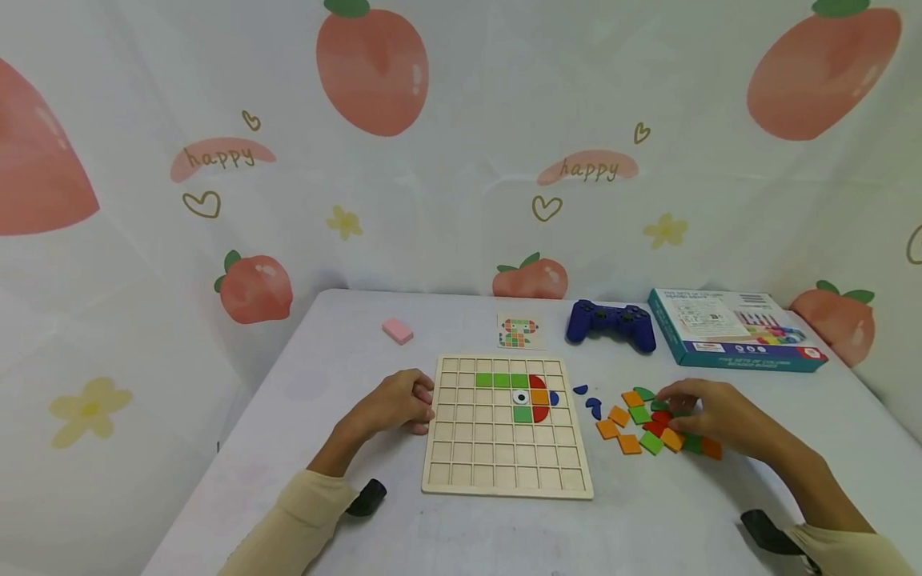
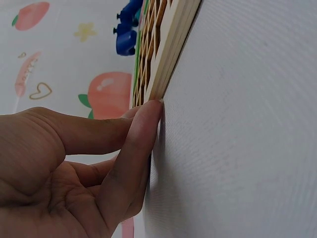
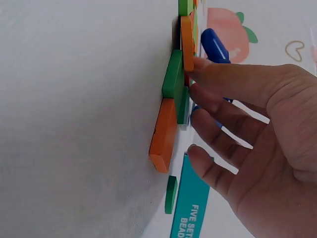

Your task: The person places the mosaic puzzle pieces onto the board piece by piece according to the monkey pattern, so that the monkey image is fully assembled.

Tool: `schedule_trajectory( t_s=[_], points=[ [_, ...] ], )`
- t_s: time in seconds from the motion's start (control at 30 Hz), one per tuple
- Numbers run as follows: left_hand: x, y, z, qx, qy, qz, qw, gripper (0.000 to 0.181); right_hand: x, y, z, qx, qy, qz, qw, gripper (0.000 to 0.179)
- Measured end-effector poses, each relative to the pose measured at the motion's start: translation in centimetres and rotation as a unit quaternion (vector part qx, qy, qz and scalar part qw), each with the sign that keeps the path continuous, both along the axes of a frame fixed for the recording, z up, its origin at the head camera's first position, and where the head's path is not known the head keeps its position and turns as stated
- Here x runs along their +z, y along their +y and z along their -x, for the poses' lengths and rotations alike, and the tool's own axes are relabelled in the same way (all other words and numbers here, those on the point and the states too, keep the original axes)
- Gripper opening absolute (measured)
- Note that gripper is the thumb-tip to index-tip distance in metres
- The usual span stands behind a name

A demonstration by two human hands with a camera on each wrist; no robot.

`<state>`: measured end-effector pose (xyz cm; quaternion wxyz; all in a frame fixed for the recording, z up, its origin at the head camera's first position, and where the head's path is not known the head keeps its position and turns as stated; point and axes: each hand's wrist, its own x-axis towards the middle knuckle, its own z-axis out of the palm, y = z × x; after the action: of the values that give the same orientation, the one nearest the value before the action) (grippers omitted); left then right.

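Our left hand (image 1: 398, 402) is pinching the board (image 1: 481, 476) at its left edge; our right hand (image 1: 720, 414), fingers parted, is reaching over loose tiles (image 1: 651, 442) right of the board. By brushing neighbours, we are risking scattering them.

Blue gamepad (image 1: 611, 326), well apart from a pink block (image 1: 398, 330), perhaps an eraser

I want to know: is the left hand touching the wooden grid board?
Touching. The left wrist view shows it: the left hand has a fingertip against the edge of the wooden grid board, no gap between.
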<state>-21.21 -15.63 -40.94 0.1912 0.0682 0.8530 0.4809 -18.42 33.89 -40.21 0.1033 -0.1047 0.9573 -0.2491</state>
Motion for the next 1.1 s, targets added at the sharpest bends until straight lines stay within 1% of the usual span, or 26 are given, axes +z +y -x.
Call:
schedule_trajectory(
  t_s=[0.27, 0.47, 0.63, 0.83, 1.1],
  points=[
    [-0.04, -0.02, 0.06, -0.001, 0.000, -0.003, 1.0000, 0.044, 0.33, -0.35, 0.16, 0.010, 0.019, -0.017, 0.9996, 0.041],
    [-0.10, -0.03, 0.14, -0.001, -0.005, -0.011, 0.9999, 0.044, 0.50, -0.17, 0.34, 0.010, 0.012, -0.017, 0.9997, 0.040],
    [-0.09, -0.02, 0.14, -0.003, -0.001, -0.009, 1.0000, 0.044, 0.34, 0.05, 0.35, 0.006, 0.006, -0.019, 0.9998, 0.040],
    [-0.10, -0.05, 0.16, -0.005, 0.002, -0.007, 1.0000, 0.044, 0.36, 0.02, 0.37, 0.018, 0.012, -0.020, 0.9996, 0.035],
    [0.07, 0.02, 0.00, -0.002, 0.001, -0.012, 0.9999, 0.043, 0.42, -0.09, 0.42, 0.017, 0.005, -0.023, 0.9996, 0.028]
  ],
)
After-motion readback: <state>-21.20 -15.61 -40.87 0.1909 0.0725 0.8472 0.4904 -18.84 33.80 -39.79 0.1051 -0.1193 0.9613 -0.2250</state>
